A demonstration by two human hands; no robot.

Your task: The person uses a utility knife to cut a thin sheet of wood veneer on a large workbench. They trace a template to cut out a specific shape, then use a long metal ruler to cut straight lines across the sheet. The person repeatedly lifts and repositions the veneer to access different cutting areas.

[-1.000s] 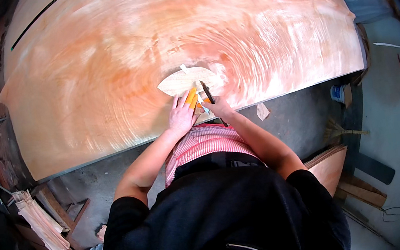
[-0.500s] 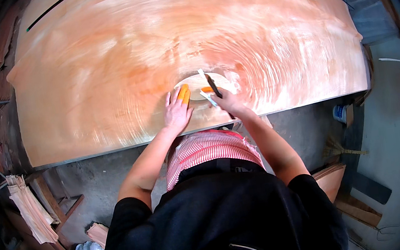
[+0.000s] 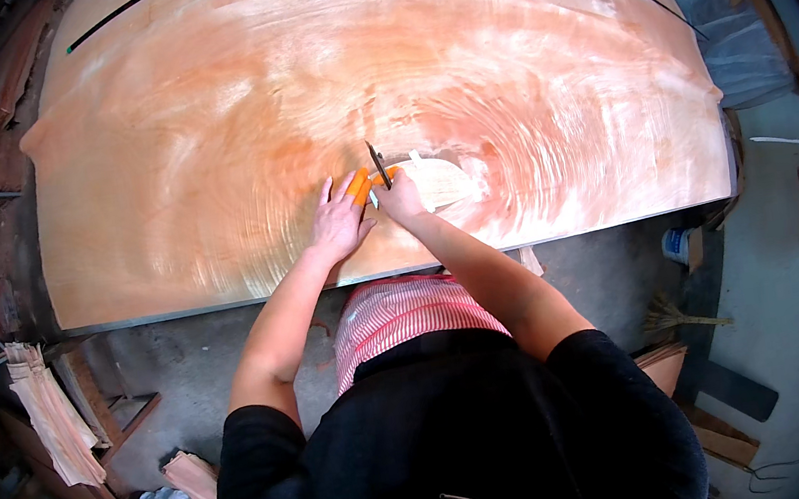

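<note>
- While the large veneer sheet (image 3: pixel 188 176) is touched near its front edge by the left hand (image 3: pixel 341 225), that hand is spread, with fingers extended; nothing is visibly gripped by it.
- Orange finger covers (image 3: pixel 360 187) are worn on the left hand.
- A slender black knife (image 3: pixel 379 166) is gripped in the closed right hand (image 3: pixel 400 199), its tip directed away from the body; whether the sheet is touched by the tip cannot be told.
- An eye-shaped pale wood patch (image 3: pixel 443 181) is positioned on the sheet, its left end partly covered by the right hand and its pointed right end exposed.
- A small pale tab (image 3: pixel 415 157) is located at the patch's far edge.
- Thin black strips (image 3: pixel 124 12) are laid across the sheet's far side.
</note>
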